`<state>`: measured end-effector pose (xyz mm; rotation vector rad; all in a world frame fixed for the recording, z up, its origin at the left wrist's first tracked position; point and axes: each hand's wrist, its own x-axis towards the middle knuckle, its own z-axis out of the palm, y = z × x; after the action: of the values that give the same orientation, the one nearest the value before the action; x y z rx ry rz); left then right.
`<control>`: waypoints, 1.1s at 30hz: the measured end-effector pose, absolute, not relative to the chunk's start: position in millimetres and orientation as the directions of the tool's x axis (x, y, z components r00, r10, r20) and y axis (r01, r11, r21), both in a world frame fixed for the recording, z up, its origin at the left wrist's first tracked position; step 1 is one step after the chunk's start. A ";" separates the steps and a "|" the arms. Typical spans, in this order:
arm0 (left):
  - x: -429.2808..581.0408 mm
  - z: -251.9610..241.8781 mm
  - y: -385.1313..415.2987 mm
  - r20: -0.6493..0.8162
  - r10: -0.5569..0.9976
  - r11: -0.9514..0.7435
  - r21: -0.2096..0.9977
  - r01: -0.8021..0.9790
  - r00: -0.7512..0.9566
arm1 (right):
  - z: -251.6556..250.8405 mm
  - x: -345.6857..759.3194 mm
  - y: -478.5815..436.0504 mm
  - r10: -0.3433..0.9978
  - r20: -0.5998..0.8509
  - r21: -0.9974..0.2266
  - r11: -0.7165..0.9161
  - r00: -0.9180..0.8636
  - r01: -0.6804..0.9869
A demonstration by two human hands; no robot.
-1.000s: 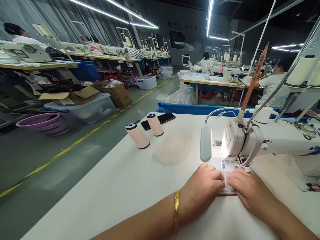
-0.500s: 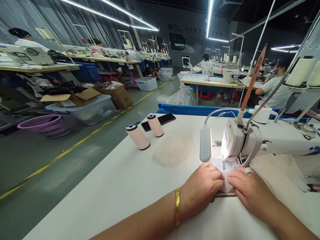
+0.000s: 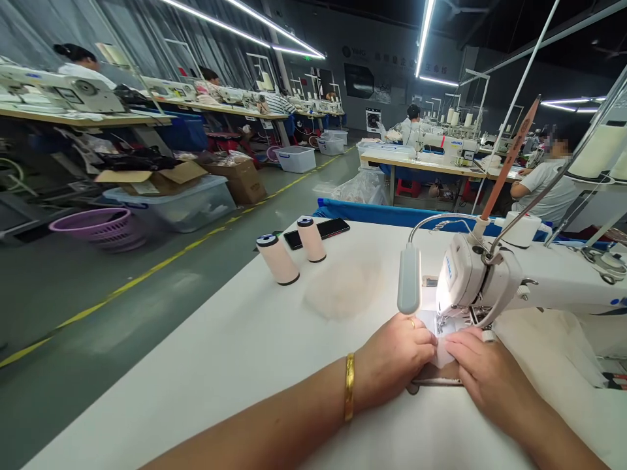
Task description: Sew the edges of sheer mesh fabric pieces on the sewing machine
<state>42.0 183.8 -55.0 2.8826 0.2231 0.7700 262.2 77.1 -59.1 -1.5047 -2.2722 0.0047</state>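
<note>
Under the needle of a white sewing machine (image 3: 458, 274) lies a small piece of thin white fabric (image 3: 442, 354). My left hand (image 3: 399, 356), with a ring and a gold bangle, grips the fabric's left edge with curled fingers. From the right side, my right hand (image 3: 492, 375) pinches the same piece, its fingers pressed together near the presser foot. The fingertips partly hide the fabric. A slim grey lamp (image 3: 409, 279) glows just above my left hand, beside the machine head.
Two peach thread cones (image 3: 277, 261) and a black phone (image 3: 323, 232) sit at the table's far left. Sheer beige fabric (image 3: 543, 346) lies right of my right hand. A person in a white shirt (image 3: 551, 186) sits beyond. A purple basket (image 3: 100, 228) stands on the floor.
Both hands have shifted slightly with the white fabric, which has moved a little toward the needle; more of the plate in front of it shows. The camera view has turned slightly left.
</note>
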 end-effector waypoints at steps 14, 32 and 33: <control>47.4 -59.5 192.0 0.462 0.251 -0.967 0.147 0.206 0.851 | -71.4 268.3 84.1 0.900 0.354 -0.107 0.308 -0.253 0.945; 50.1 -53.3 194.1 0.464 0.296 -0.955 0.162 0.249 0.835 | -79.8 275.9 86.0 0.900 0.375 -0.118 0.283 -0.221 0.952; 49.7 -50.5 192.9 0.455 0.313 -0.950 0.162 0.268 0.834 | -78.9 276.9 86.4 0.899 0.374 -0.115 0.288 -0.227 0.951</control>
<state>49.7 192.9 -50.5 2.9200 0.4630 0.7486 276.9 86.4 -78.9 -1.6675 -2.1959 -0.1933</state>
